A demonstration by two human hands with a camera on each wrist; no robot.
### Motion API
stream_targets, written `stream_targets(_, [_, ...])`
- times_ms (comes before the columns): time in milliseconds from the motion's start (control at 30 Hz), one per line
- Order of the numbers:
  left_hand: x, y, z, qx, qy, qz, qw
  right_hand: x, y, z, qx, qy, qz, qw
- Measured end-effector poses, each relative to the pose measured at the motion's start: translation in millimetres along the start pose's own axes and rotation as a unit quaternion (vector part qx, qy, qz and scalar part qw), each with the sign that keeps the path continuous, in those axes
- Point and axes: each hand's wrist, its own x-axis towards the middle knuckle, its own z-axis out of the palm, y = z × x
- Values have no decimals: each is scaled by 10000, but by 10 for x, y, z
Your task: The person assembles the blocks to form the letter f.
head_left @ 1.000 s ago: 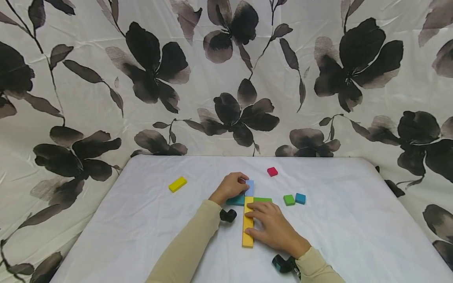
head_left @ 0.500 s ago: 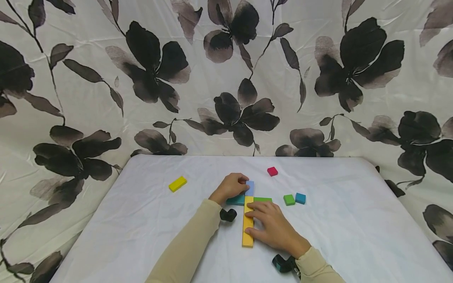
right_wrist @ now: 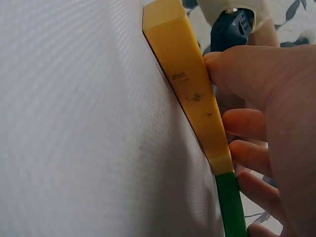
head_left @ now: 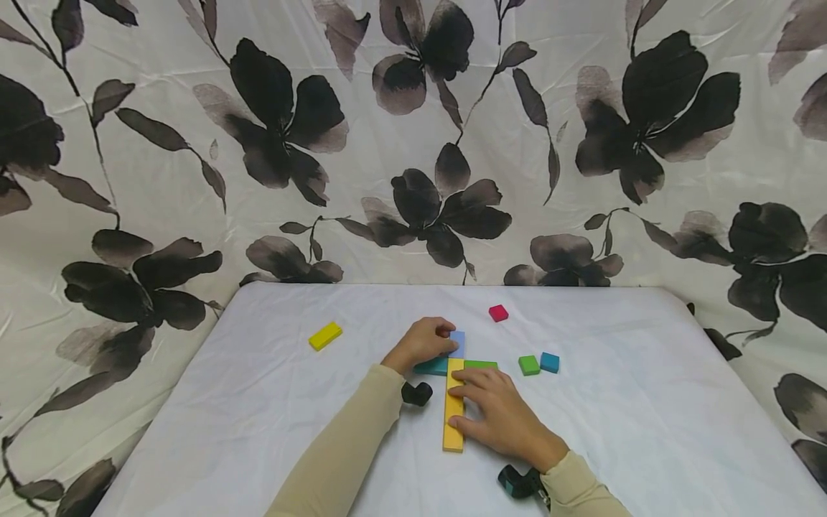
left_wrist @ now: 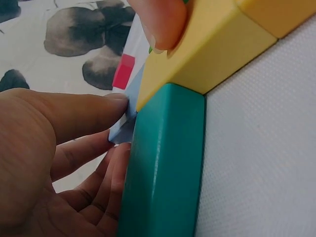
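Observation:
Thumb and fingers of my left hand [head_left: 421,345] [left_wrist: 24,158] pinch a light blue block [head_left: 458,344] [left_wrist: 129,98], which stands at the far end of a long yellow strip [head_left: 454,438] [right_wrist: 185,81]. A seam across the yellow [left_wrist: 197,54] shows more than one piece. Teal [head_left: 431,367] [left_wrist: 163,168] and green [head_left: 481,365] [right_wrist: 231,205] blocks touch its left and right sides near the far end. The fingertips of my right hand [head_left: 507,416] [right_wrist: 291,123] rest on the yellow strip, fingers spread and slightly bent.
A separate yellow block [head_left: 325,336] lies at the left on the white-covered table [head_left: 258,431]. Farther back is a red block [head_left: 498,313] [left_wrist: 123,71]; small green [head_left: 529,365] and blue [head_left: 550,362] blocks sit side by side at the right. A flower-patterned cloth [head_left: 400,136] hangs behind.

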Motion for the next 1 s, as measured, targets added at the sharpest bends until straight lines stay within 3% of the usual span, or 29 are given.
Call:
stream_targets(467, [-17, 38, -41, 140, -75, -31, 9999, 6, -4, -5, 79, 194, -195, 9996])
stream_targets(700, [-31, 31, -80, 193, -146, -64, 9997, -10, -9, 4, 126, 25, 10, 9999])
stream_targets(1000, [-37, -39, -248, 210, -89, 297, 9993, -6, -21, -1, 10, -11, 20, 10000])
